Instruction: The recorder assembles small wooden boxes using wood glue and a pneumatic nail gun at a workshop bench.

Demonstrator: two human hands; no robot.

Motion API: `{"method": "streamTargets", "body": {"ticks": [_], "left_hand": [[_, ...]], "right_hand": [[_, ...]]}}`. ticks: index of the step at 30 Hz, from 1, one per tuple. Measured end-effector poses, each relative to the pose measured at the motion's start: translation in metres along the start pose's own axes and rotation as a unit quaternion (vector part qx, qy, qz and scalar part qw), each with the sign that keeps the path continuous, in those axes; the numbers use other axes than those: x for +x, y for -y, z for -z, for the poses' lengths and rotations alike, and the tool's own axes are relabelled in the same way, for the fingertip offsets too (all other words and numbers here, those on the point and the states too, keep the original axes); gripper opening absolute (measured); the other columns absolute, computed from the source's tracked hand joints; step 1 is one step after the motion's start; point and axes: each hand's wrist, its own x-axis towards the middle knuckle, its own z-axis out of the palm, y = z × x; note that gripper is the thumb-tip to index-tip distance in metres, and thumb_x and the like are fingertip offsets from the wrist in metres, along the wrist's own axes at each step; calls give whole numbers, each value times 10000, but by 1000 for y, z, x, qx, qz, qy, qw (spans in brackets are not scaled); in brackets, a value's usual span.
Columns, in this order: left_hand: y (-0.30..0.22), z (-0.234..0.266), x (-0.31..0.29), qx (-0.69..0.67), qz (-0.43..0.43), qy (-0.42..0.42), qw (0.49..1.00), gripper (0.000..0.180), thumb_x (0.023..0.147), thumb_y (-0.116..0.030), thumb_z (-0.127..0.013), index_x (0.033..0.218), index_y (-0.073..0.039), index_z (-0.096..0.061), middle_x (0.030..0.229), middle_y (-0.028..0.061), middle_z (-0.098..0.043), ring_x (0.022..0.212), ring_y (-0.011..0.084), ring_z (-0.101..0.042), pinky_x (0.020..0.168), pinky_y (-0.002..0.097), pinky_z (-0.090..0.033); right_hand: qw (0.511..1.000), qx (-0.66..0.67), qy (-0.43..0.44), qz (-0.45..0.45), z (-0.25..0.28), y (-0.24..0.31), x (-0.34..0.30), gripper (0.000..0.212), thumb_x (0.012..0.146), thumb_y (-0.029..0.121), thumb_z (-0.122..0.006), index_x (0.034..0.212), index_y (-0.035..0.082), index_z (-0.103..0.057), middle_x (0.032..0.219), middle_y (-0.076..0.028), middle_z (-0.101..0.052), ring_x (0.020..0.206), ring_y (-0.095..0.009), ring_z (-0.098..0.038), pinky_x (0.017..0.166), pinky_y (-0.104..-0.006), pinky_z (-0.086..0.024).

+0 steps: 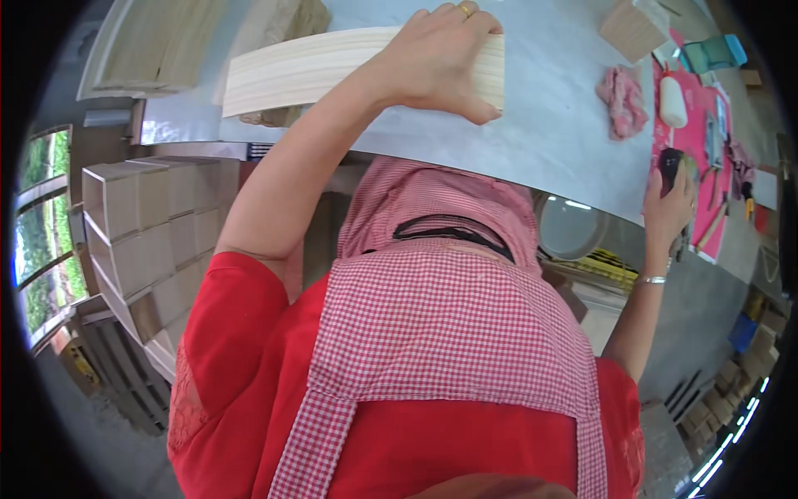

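Right hand (673, 200) is curled around a black object (670, 160) whose kind I can't make out. Farther off, my left hand (440, 62) grips the right end of a pale flat wooden board (307, 71) over the light-grey surface (553, 125).

Bright light, strong fisheye edge distortion

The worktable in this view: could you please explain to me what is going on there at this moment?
A person in a checked apron is working at a pale worktable. The left hand grips across the right end of a pale wooden board. The right hand, off to the right, grasps a dark object whose kind I cannot tell. Between the hands lies a crumpled pink cloth, with a white bottle to its right.
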Motion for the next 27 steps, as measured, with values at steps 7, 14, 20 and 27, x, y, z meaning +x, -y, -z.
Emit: {"method": "streamTargets", "body": {"ticks": [7, 14, 20, 27], "left_hand": [[-10, 6, 7, 1, 20, 20, 1000, 840, 607, -386, -821, 1250, 50, -501, 1150, 258, -536, 1113, 407, -520, 973, 461, -422], [12, -16, 1, 10, -16, -41, 999, 847, 543, -433, -840, 1205, 18, -563, 1140, 188, -581, 1095, 349, -559, 921, 438, -437], [10, -17, -2, 12, -35, -67, 997, 809, 560, -380, -860, 1199, 10, -554, 1106, 173, -584, 1019, 363, -584, 884, 436, -488], [11, -21, -2, 16, -38, -81, 996, 813, 551, -394, -864, 1191, 10, -565, 1101, 170, -591, 1003, 354, -590, 865, 436, -491]], "right_hand": [[798, 590, 118, 22, 81, 214, -23, 541, 847, 103, -729, 1339, -23, -543, 1279, -199, -585, 1165, -342, -592, 986, -411, -475], [748, 657, 90, 31, 82, 238, -25, 602, 816, 90, -750, 1360, -30, -521, 1328, -200, -545, 1176, -346, -581, 986, -410, -475], [746, 658, 91, 32, 80, 238, -25, 611, 808, 101, -759, 1358, -26, -525, 1321, -186, -544, 1193, -326, -557, 996, -404, -460], [740, 665, 95, 24, 79, 238, -24, 608, 802, 105, -761, 1353, -13, -533, 1310, -169, -543, 1198, -317, -547, 1014, -403, -433]]}}
